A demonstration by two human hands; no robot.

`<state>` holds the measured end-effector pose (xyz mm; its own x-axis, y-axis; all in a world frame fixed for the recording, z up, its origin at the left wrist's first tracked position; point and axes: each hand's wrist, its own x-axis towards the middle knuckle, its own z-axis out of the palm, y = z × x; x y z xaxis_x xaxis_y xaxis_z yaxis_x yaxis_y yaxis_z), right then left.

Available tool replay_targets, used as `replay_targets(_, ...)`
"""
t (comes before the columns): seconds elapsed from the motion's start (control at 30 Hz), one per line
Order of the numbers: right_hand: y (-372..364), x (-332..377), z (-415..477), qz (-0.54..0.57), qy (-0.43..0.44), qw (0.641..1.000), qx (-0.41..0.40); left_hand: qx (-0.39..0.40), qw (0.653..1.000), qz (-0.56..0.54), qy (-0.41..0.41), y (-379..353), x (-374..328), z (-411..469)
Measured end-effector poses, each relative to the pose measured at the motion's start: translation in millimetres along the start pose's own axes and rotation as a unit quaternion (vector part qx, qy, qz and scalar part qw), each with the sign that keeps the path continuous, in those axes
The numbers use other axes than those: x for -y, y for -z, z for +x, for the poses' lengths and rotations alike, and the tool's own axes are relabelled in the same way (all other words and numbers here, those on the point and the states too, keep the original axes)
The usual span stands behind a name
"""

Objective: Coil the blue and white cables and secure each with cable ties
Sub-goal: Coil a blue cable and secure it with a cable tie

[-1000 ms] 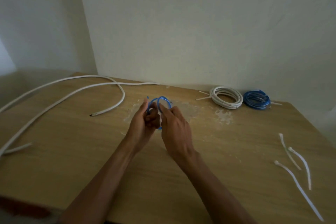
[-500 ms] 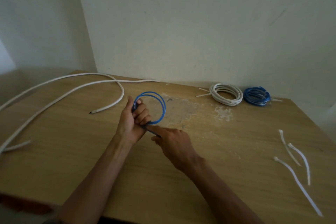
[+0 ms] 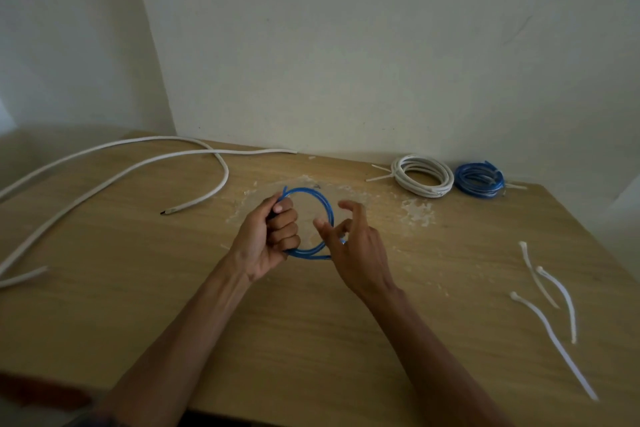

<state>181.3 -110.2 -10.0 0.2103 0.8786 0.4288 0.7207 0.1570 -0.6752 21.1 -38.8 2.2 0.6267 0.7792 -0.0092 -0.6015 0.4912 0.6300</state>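
A thin blue cable (image 3: pixel 326 208) forms a small loop above the middle of the wooden table (image 3: pixel 138 288). My left hand (image 3: pixel 268 239) grips the loop's left side in a fist. My right hand (image 3: pixel 356 246) is at the loop's lower right; its thumb and forefinger are spread, and its curled fingers hold the cable's lower strand. A long loose white cable (image 3: pixel 138 163) sprawls over the table's left part. Three white cable ties (image 3: pixel 554 340) lie loose at the right.
At the back right, against the wall, lie a tied white coil (image 3: pixel 422 177) and a tied blue coil (image 3: pixel 479 180). The white cable's dark-tipped end (image 3: pixel 166 212) lies left of my hands. A scuffed pale patch marks the tabletop behind the loop.
My right hand has risen from below the left hand to the loop's lower right, bringing the strand round. The loop is wider. My left hand keeps its grip.
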Motion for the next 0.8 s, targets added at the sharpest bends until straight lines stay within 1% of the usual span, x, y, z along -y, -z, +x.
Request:
replay_targets(0.1,-1,-9,1,-0.042,0.033,0.998,0.019,0.012,0.998,0.048,0.026,0,6,-1)
replay_targets(0.2,3,-11,4,-0.070,0.046,0.996,-0.002,0.010,0.993,0.113,0.013,-5,12,-2)
replay_targets(0.27,10,-11,6,-0.046,0.043,0.998,0.001,-0.025,0.990,0.141,-0.016,-9,13,-1)
replay_targets(0.33,19,-16,6,-0.029,0.044,0.999,0.001,-0.085,0.989,0.107,-0.057,-6,5,2)
replay_targets(0.37,22,-21,6,-0.033,0.048,0.998,-0.015,-0.111,0.988,0.075,-0.078,-1,-1,3)
replay_targets(0.43,24,-31,8,-0.056,0.056,0.993,-0.088,-0.152,0.982,0.028,-0.108,11,-14,3)
replay_targets(0.5,31,-30,7,-0.082,0.022,0.984,-0.159,-0.185,0.975,0.021,-0.125,19,-18,1)
replay_targets(0.53,34,-26,6,-0.078,-0.009,0.986,-0.148,-0.198,0.971,0.021,-0.131,21,-18,1)
replay_targets(0.57,38,-20,4,-0.063,-0.048,0.993,-0.091,-0.208,0.969,0.015,-0.136,21,-17,1)
replay_targets(0.6,41,-13,0,-0.036,-0.095,0.995,0.008,-0.215,0.966,-0.001,-0.141,21,-17,2)
replay_targets(0.63,41,-5,-4,-0.006,-0.142,0.983,0.114,-0.220,0.964,-0.024,-0.148,20,-16,2)
replay_targets(0.67,38,1,-7,0.018,-0.176,0.964,0.199,-0.222,0.961,-0.050,-0.157,21,-17,2)
replay_targets(0.7,34,6,-9,0.045,-0.198,0.948,0.246,-0.223,0.958,-0.075,-0.165,21,-17,2)
replay_targets(0.73,29,10,-10,0.086,-0.213,0.938,0.258,-0.221,0.956,-0.094,-0.169,21,-17,3)
replay_targets(0.8,16,14,-9,0.187,-0.237,0.926,0.224,-0.200,0.960,-0.111,-0.163,21,-16,3)
